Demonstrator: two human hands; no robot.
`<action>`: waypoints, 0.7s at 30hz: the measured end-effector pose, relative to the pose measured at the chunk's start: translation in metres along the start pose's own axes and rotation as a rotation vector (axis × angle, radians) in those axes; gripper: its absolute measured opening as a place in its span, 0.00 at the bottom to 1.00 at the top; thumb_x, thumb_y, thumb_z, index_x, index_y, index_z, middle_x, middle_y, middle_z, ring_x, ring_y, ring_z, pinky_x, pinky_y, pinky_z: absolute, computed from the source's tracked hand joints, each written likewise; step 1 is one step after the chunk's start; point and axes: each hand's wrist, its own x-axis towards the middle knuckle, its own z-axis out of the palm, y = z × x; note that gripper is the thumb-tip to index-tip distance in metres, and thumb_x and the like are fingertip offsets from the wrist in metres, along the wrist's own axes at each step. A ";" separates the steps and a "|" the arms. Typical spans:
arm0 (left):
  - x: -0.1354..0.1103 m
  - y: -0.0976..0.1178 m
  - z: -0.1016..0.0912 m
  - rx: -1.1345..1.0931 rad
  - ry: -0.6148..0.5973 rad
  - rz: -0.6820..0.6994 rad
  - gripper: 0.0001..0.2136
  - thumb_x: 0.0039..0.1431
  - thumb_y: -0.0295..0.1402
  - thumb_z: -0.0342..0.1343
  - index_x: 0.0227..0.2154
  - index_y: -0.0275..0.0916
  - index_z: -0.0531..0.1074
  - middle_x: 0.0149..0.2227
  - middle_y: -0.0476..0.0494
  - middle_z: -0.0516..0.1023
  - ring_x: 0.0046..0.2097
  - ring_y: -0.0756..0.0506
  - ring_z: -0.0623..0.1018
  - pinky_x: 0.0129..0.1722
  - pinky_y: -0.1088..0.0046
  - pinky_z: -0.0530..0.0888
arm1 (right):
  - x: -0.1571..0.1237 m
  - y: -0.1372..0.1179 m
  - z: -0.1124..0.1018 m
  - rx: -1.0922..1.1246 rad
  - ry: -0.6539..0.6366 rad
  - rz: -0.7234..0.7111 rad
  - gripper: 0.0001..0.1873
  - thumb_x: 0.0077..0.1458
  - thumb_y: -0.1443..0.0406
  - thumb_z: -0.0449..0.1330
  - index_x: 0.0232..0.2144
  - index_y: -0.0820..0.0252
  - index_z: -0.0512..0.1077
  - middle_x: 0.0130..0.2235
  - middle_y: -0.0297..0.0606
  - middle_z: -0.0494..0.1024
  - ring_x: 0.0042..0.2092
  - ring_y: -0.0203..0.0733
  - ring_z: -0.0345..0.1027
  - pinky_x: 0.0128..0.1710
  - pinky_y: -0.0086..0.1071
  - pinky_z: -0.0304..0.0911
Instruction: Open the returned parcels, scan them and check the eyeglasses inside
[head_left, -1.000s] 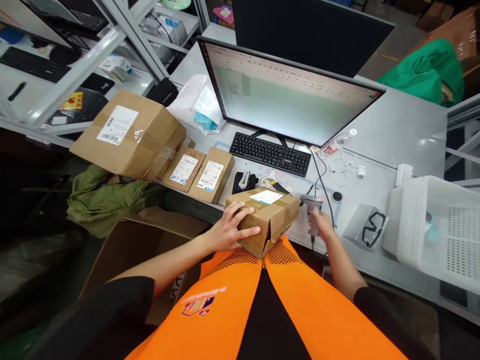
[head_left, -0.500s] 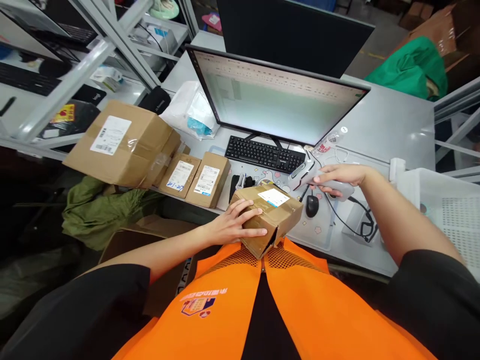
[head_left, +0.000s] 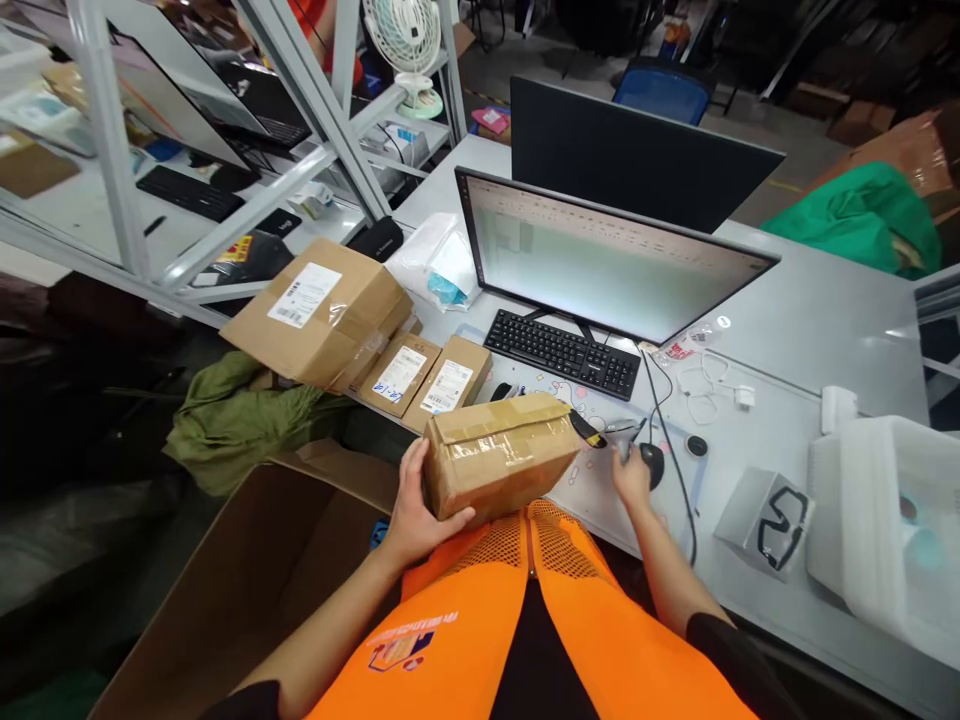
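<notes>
A brown cardboard box point(head_left: 502, 460), sealed with shiny clear tape, is tilted against the front of my orange vest. My left hand point(head_left: 420, 510) grips its left end, the thumb along the lower edge and the fingers behind. Just right of the box, my right hand point(head_left: 634, 475) is closed around a grey tool point(head_left: 621, 430); its kind is hard to make out here. A black and yellow object point(head_left: 589, 428) lies between that tool and the box. The black mouse point(head_left: 652, 464) sits close beside my right hand.
Two small labelled boxes point(head_left: 450, 385) and a larger carton point(head_left: 322, 310) stand left. A keyboard point(head_left: 562, 352) and monitor point(head_left: 615, 260) are behind. White bins point(head_left: 862, 510), a glasses-printed box point(head_left: 765, 520) and a black cable point(head_left: 679, 470) occupy the right. An open carton point(head_left: 285, 560) is below left.
The box has been turned, so its white label no longer shows and a taped side does. My left hand has shifted to its left end. My right hand has come lower, nearer the box.
</notes>
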 end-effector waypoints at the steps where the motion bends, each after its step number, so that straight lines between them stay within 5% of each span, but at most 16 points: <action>1: -0.002 -0.003 -0.001 -0.017 0.013 -0.037 0.55 0.50 0.48 0.73 0.75 0.46 0.46 0.71 0.28 0.54 0.73 0.25 0.58 0.70 0.39 0.60 | -0.008 0.004 0.015 -0.013 0.013 0.002 0.35 0.67 0.55 0.49 0.67 0.74 0.62 0.59 0.65 0.76 0.60 0.64 0.73 0.59 0.47 0.67; 6: 0.006 -0.007 -0.007 -0.050 -0.010 -0.040 0.55 0.49 0.47 0.74 0.74 0.45 0.48 0.72 0.27 0.55 0.74 0.25 0.58 0.71 0.40 0.58 | -0.022 0.014 0.041 -0.077 0.023 0.038 0.38 0.65 0.55 0.51 0.70 0.73 0.55 0.60 0.63 0.75 0.59 0.63 0.74 0.57 0.47 0.68; 11: 0.006 -0.005 -0.007 -0.087 0.004 -0.105 0.55 0.46 0.48 0.75 0.73 0.45 0.51 0.73 0.28 0.55 0.74 0.25 0.58 0.72 0.41 0.57 | 0.012 0.008 0.008 -0.109 0.090 0.008 0.34 0.64 0.55 0.53 0.65 0.73 0.65 0.57 0.63 0.77 0.59 0.62 0.72 0.59 0.48 0.66; 14: 0.003 -0.008 -0.005 -0.104 0.029 -0.132 0.57 0.43 0.47 0.77 0.73 0.45 0.51 0.73 0.29 0.56 0.74 0.26 0.58 0.72 0.42 0.57 | 0.050 -0.021 -0.016 -0.108 0.171 -0.158 0.31 0.65 0.61 0.50 0.66 0.71 0.65 0.59 0.59 0.76 0.62 0.59 0.68 0.64 0.47 0.61; 21: -0.001 -0.012 -0.005 -0.107 0.040 -0.153 0.58 0.44 0.46 0.77 0.74 0.46 0.49 0.74 0.30 0.53 0.74 0.27 0.57 0.73 0.44 0.55 | 0.120 -0.101 -0.016 -0.224 -0.188 -0.177 0.31 0.66 0.64 0.55 0.69 0.64 0.63 0.59 0.56 0.78 0.60 0.56 0.73 0.60 0.41 0.64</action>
